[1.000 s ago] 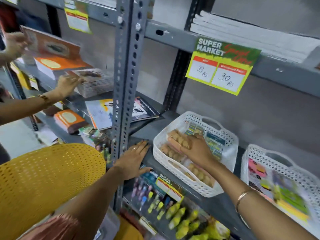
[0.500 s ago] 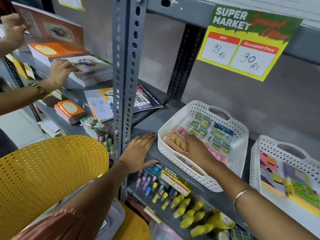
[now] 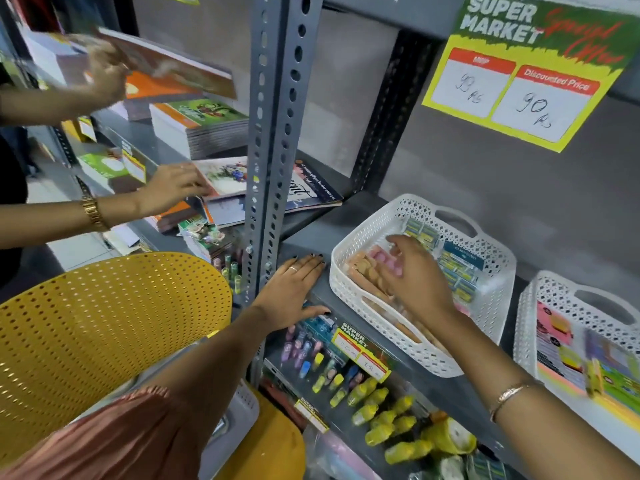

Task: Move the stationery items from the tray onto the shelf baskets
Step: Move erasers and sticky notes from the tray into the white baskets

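A white perforated basket (image 3: pixel 362 233) stands on the grey shelf and holds orange blister packs (image 3: pixel 362 270), a pink pack (image 3: pixel 379 256) and blue-green packs (image 3: pixel 457 271). My right hand (image 3: pixel 412 282) is inside it, fingers spread and blurred, resting over the orange and pink packs with nothing gripped. Left of the basket, my left hand (image 3: pixel 294 292) lies flat and open on the shelf's front edge. A yellow perforated tray (image 3: pixel 104 323) sits at the lower left against my body; its contents are hidden.
A second white basket (image 3: pixel 554 289) with colourful card packs stands to the right. A grey slotted upright (image 3: pixel 273 133) divides the bays. Another person's hands (image 3: pixel 169 188) handle notebooks on the left shelves. Highlighters and yellow items (image 3: pixel 381 407) fill the shelf below.
My right hand has slid from the orange packs at the basket's near side toward its middle and spread its fingers. My left hand has stayed put. The other person has lifted a notebook.
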